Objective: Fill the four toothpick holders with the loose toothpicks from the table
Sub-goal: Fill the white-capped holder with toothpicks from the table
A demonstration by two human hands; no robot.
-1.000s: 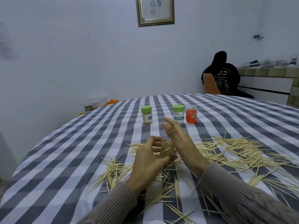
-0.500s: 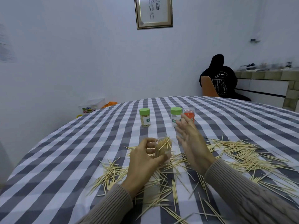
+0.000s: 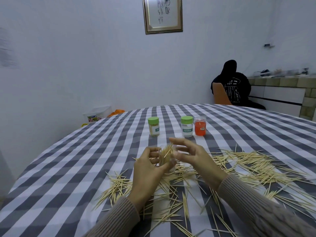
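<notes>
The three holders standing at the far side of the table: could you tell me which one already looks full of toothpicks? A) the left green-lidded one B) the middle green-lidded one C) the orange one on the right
A: the left green-lidded holder shows pale sticks packed behind its clear wall, while the middle holder looks clear and empty, and no sticks can be made out in the orange holder.
</notes>
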